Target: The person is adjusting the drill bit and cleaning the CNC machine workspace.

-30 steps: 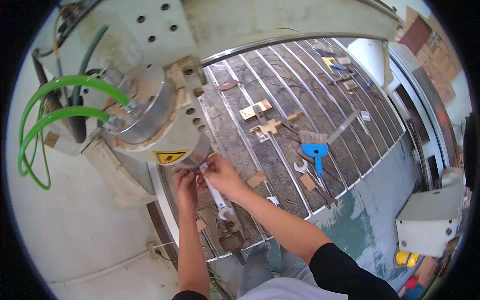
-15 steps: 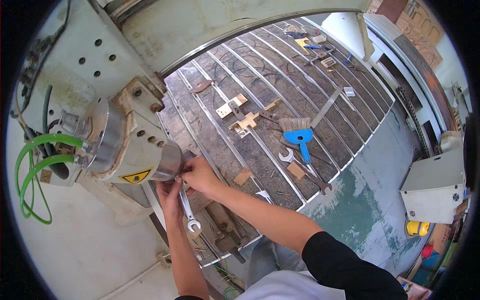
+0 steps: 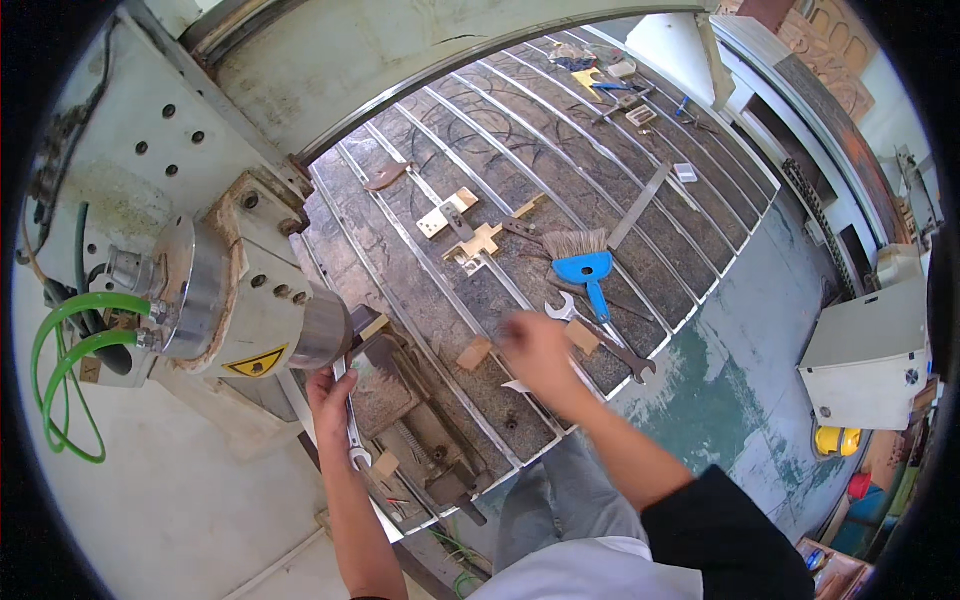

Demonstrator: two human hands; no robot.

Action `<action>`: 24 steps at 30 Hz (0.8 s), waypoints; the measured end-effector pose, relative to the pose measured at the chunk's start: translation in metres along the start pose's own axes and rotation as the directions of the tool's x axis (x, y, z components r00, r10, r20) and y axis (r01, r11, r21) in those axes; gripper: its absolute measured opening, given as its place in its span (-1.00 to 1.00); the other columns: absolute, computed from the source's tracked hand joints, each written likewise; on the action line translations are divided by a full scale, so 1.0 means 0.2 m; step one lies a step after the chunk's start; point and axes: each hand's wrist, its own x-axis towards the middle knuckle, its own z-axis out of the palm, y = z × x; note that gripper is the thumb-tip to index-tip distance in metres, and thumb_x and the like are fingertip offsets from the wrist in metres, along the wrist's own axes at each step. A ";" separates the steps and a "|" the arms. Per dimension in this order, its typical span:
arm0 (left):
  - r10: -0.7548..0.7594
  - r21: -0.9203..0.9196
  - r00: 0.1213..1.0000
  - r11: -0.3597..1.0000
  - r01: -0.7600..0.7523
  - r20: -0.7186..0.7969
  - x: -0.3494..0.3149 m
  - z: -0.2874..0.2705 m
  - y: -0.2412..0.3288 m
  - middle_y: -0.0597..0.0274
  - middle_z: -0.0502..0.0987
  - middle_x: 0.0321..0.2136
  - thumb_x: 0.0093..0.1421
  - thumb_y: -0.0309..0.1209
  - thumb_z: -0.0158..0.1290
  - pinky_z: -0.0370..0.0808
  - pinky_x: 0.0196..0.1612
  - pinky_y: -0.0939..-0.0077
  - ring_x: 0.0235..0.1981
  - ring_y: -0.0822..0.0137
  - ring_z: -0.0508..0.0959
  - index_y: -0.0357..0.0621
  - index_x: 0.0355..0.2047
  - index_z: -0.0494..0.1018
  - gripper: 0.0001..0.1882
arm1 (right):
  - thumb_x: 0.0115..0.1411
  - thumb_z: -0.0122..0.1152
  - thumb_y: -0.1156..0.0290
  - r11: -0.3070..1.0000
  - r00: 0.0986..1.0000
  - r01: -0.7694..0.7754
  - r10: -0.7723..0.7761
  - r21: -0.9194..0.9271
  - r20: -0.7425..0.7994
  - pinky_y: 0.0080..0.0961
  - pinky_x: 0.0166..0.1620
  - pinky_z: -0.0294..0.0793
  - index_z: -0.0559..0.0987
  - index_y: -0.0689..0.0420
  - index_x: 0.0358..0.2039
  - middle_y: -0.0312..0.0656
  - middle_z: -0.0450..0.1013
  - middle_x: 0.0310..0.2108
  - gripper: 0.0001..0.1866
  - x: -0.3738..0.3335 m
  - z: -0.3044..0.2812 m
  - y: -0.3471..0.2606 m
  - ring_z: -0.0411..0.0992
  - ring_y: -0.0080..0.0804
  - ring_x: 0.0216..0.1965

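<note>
My left hand (image 3: 328, 402) is closed round a silver open-end wrench (image 3: 353, 428), with the thumb pressed on its shaft. The upper end of this wrench reaches to the bottom of a round metal spindle (image 3: 325, 328), where its contact is hidden. My right hand (image 3: 540, 360) is over the slotted table (image 3: 455, 370), its fingers smeared by motion. Just beyond it lie a large open-end wrench (image 3: 565, 308) and a darker wrench (image 3: 632, 362), with a small wooden block (image 3: 582, 338) beside them. Another wooden block (image 3: 474, 352) lies left of the hand.
A blue brush (image 3: 583, 268) and a steel ruler (image 3: 640, 207) lie farther back. Below the spindle sits a metal vise (image 3: 440, 470). Green hoses (image 3: 70, 310) loop at the left. The machine's beam (image 3: 450, 55) crosses above the table; a grey cabinet (image 3: 865, 345) stands right.
My right hand has left the spindle and moved right across the table. My left hand stays by the spindle with the wrench. The whole view has shifted slightly.
</note>
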 end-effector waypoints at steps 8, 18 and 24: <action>-0.026 0.044 0.987 0.999 0.019 0.157 0.02 0.09 0.05 0.06 0.50 -0.06 -0.03 -0.65 0.17 0.26 0.14 0.54 0.03 0.35 0.45 -0.38 -0.08 0.39 -0.56 | -0.10 0.18 0.54 0.766 0.995 0.074 -0.014 -0.639 0.099 -0.14 -0.16 0.40 0.45 0.24 -0.40 0.01 0.40 -0.36 -0.80 -0.31 -0.60 0.80 0.38 0.01 -0.20; -0.016 0.105 0.998 0.994 0.009 0.060 -0.01 0.13 0.12 0.07 0.50 -0.08 -0.05 -0.64 0.15 0.27 0.10 0.48 0.02 0.29 0.43 -0.38 -0.13 0.40 -0.59 | -0.13 0.19 0.56 0.746 0.973 0.051 0.113 -0.664 0.202 -0.10 -0.17 0.39 0.35 0.22 -0.35 0.09 0.38 -0.37 -0.71 -0.24 -0.60 0.80 0.38 0.06 -0.24; -0.034 0.139 0.996 0.990 0.023 0.081 0.03 0.09 0.07 0.20 0.49 -0.12 -0.10 -0.61 0.24 0.30 0.02 0.50 -0.07 0.37 0.44 -0.33 -0.11 0.40 -0.52 | -0.14 0.14 0.64 0.828 0.998 0.028 0.005 -0.560 0.057 -0.09 -0.31 0.41 0.38 0.26 -0.32 0.13 0.36 -0.39 -0.71 -0.24 -0.72 0.59 0.39 0.15 -0.39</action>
